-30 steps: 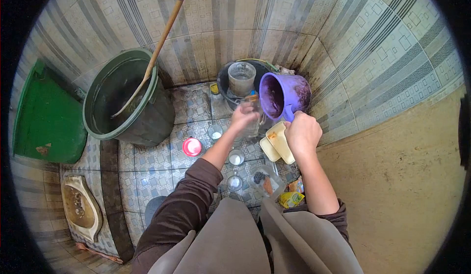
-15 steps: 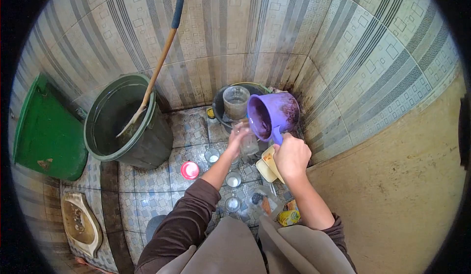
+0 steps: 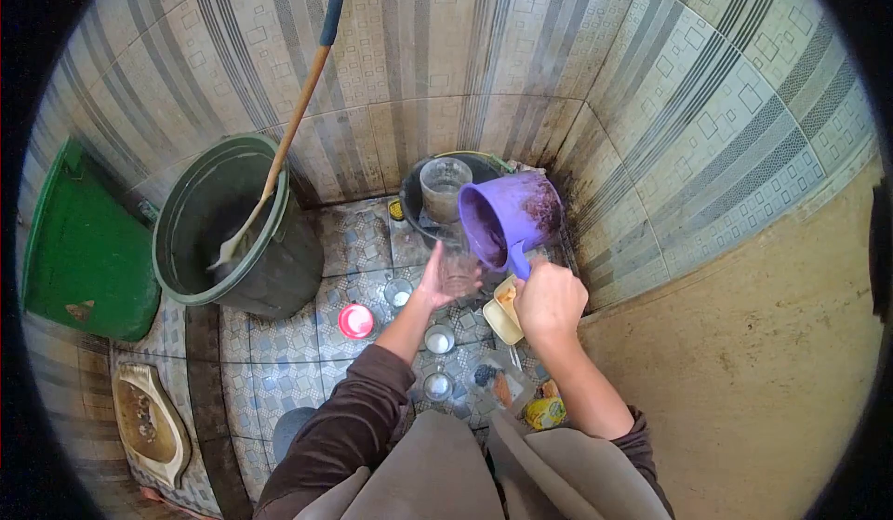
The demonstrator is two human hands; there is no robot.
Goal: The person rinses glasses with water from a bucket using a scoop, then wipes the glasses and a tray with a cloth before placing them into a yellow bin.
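Note:
My right hand [image 3: 553,302] grips the handle of a purple dipper [image 3: 517,218], which is tilted with its mouth to the left. Just left of the dipper, my left hand [image 3: 433,280] is wrapped round a clear container [image 3: 458,271]. Behind them a dark basin [image 3: 415,206] holds a clear, cloudy jar [image 3: 446,188]. Below my right hand lie a cream soap-like tray [image 3: 503,317] and a clear plastic bag or box [image 3: 502,382]. Glass cups [image 3: 439,339] stand on the tiled floor near my left forearm.
A large green bin [image 3: 299,264] with a long wooden-handled stick [image 3: 299,115] stands at the left. Beyond it are a green lid [image 3: 88,250] and a squat toilet [image 3: 173,441]. A red-rimmed container [image 3: 355,321] and yellow packet [image 3: 545,413] sit on the floor.
My left hand has turned and moved slightly down and left with the clear container. The dipper has shifted slightly left; the whole view has shifted a little too.

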